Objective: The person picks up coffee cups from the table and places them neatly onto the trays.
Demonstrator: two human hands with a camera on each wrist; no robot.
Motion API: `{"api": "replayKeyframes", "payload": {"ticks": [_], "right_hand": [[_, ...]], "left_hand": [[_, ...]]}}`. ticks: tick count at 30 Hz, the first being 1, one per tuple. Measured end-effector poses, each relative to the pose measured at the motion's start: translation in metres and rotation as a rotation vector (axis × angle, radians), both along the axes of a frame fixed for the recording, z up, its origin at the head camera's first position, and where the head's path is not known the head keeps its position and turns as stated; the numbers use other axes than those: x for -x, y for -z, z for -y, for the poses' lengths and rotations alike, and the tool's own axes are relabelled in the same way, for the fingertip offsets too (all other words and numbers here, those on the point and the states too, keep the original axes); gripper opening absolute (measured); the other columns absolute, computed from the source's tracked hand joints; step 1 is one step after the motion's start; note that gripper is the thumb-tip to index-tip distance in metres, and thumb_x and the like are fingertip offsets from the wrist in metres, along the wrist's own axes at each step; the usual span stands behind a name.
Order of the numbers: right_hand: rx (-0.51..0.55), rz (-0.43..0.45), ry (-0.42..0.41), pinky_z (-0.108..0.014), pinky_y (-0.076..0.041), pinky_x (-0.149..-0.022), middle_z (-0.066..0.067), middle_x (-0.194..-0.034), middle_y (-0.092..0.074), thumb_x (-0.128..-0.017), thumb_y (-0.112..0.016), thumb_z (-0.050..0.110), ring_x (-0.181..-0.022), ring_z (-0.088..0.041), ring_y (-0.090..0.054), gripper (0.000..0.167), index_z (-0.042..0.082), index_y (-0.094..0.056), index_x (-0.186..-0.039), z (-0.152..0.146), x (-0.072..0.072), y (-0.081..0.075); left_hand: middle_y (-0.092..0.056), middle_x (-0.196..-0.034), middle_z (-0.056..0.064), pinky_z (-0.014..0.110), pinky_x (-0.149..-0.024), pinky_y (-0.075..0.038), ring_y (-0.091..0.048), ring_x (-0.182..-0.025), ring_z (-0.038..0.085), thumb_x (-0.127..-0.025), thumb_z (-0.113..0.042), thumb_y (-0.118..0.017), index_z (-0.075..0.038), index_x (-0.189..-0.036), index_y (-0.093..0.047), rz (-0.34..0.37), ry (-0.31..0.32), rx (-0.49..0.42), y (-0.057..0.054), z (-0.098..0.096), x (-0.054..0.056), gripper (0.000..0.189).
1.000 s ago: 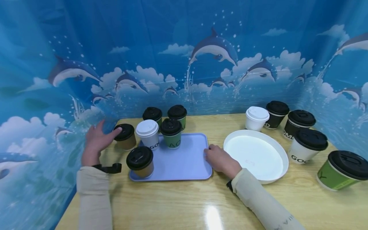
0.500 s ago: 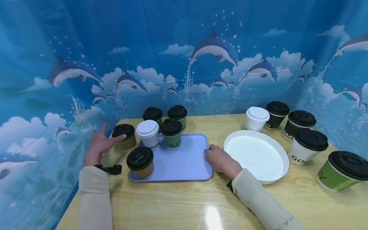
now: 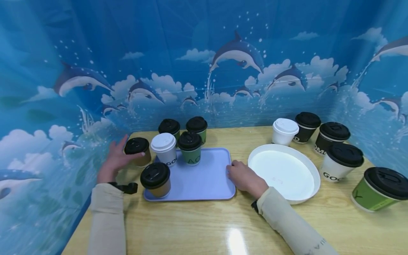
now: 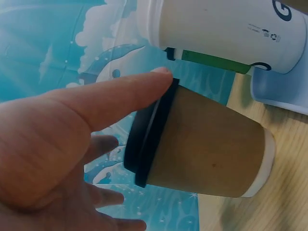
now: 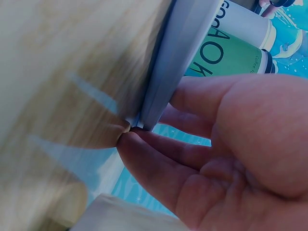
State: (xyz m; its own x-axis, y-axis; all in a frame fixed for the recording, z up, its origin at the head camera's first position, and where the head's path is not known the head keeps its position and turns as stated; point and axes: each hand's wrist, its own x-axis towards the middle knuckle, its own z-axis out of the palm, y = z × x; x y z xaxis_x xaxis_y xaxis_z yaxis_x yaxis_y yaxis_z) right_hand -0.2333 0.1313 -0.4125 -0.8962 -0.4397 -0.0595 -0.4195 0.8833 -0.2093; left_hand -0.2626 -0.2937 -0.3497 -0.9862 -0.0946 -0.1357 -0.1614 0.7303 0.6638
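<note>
My left hand [image 3: 117, 159] is beside a brown paper coffee cup [image 3: 142, 159] with a black lid, thumb and fingers spread apart around the lid's side. In the left wrist view the thumb [image 4: 130, 94] reaches over the black lid [image 4: 150, 137], its tip right at the rim. My right hand [image 3: 244, 177] pinches the right edge of a lavender tray [image 3: 204, 180], thumb on the rim and fingertips at its underside in the right wrist view. On the tray stand a brown cup [image 3: 160, 189], a white cup [image 3: 165, 156] and a green cup [image 3: 191, 156].
Two black-lidded green cups [image 3: 203, 135] stand behind the tray. Right of it lies a round white dish [image 3: 283, 173], with several cups around it, among them a white-lidded cup [image 3: 283, 134] and a large green cup [image 3: 369, 194]. A dolphin-print curtain [image 3: 197, 71] borders the table.
My left hand has moved right and slightly down alongside the brown cup, its thumb now lower across the cup's front. The right hand and the tray have stayed put.
</note>
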Motion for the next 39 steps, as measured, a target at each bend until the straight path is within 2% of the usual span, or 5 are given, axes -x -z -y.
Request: {"api": "replayKeyframes", "payload": {"ticks": [8, 17, 24, 29, 39], "right_hand": [[-0.004, -0.004, -0.007, -0.052, -0.055, -0.093, -0.028, -0.124, -0.061, -0.107, -0.054, 0.012, -0.111, -0.041, -0.064, 0.031, -0.006, -0.065, -0.129, 0.001, 0.001, 0.000], [-0.001, 0.009, 0.009, -0.053, -0.054, -0.095, -0.029, -0.128, -0.060, -0.107, -0.054, 0.013, -0.115, -0.042, -0.063, 0.032, -0.005, -0.064, -0.131, 0.000, 0.002, 0.000], [0.020, -0.021, -0.012, -0.054, -0.055, -0.090, -0.029, -0.122, -0.061, -0.105, -0.057, 0.011, -0.108, -0.043, -0.064, 0.028, -0.006, -0.066, -0.125, 0.000, 0.001, -0.001], [0.012, -0.019, -0.009, -0.053, -0.055, -0.090, -0.029, -0.122, -0.062, -0.106, -0.056, 0.011, -0.108, -0.042, -0.064, 0.029, -0.006, -0.066, -0.126, 0.000, 0.001, -0.001], [0.017, -0.032, -0.011, -0.053, -0.055, -0.089, -0.029, -0.120, -0.062, -0.105, -0.057, 0.011, -0.106, -0.042, -0.064, 0.026, -0.006, -0.067, -0.123, 0.000, -0.001, 0.001]], "left_hand": [[0.029, -0.161, 0.032, 0.080, -0.110, -0.012, 0.016, -0.145, 0.063, -0.096, -0.045, -0.072, -0.018, -0.165, 0.008, 0.017, 0.064, -0.002, 0.007, 0.001, 0.004, 0.110], [0.029, -0.163, 0.030, 0.080, -0.110, -0.014, 0.013, -0.146, 0.063, -0.096, -0.043, -0.072, -0.019, -0.166, 0.008, -0.014, 0.073, 0.016, 0.009, -0.002, 0.008, 0.109], [0.025, -0.163, 0.032, 0.078, -0.111, -0.014, 0.010, -0.147, 0.063, -0.097, -0.040, -0.072, -0.008, -0.166, -0.007, -0.019, 0.099, 0.040, 0.008, -0.003, 0.008, 0.100], [0.021, -0.164, 0.033, 0.078, -0.111, -0.016, 0.006, -0.148, 0.062, -0.096, -0.036, -0.074, -0.006, -0.166, -0.010, -0.038, 0.098, 0.033, 0.009, -0.003, 0.009, 0.099], [-0.017, -0.161, 0.040, 0.071, -0.113, -0.024, -0.019, -0.146, 0.059, -0.096, -0.024, -0.075, 0.006, -0.160, -0.019, -0.137, 0.144, 0.053, 0.012, -0.004, 0.009, 0.090]]}}
